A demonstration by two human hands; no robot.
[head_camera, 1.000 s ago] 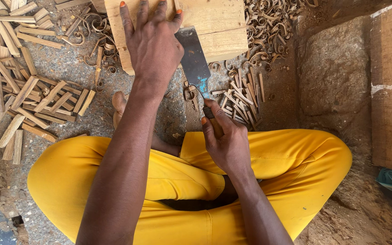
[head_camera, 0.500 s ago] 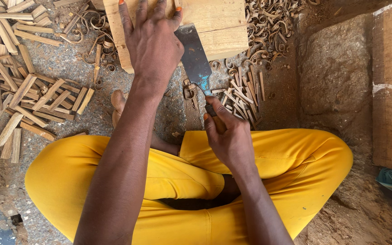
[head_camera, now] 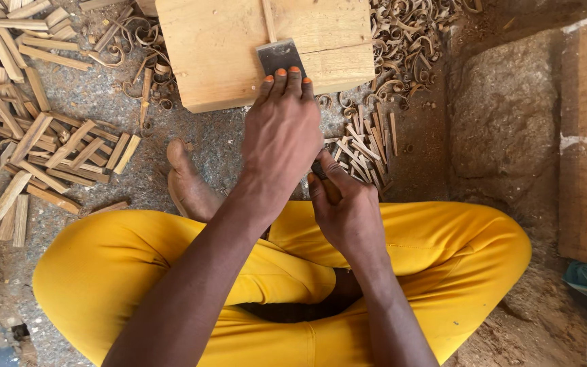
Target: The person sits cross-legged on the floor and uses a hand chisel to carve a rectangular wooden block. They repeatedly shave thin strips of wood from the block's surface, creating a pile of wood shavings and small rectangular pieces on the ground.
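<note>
I sit cross-legged in yellow trousers in front of a pale wooden block (head_camera: 212,54). A broad metal blade (head_camera: 278,57) rests on the block's top against a thin wooden strip (head_camera: 268,19) that runs away from me. My left hand (head_camera: 281,132) lies flat over the back of the blade, fingers together and stretched forward. My right hand (head_camera: 348,212) is closed around the knife's handle, just behind the left hand and above my lap. Most of the blade and handle is hidden under my hands.
Several cut wooden slats (head_camera: 35,146) lie scattered on the ground at left. A pile of thin splinters (head_camera: 365,146) and curled shavings (head_camera: 409,41) lies right of the block. My bare foot (head_camera: 188,187) rests below the block. A rough stone (head_camera: 504,115) stands at right.
My left hand has come off the block's top and settled on the blade. The blade has swung from beside the block onto its top, against the thin strip.
</note>
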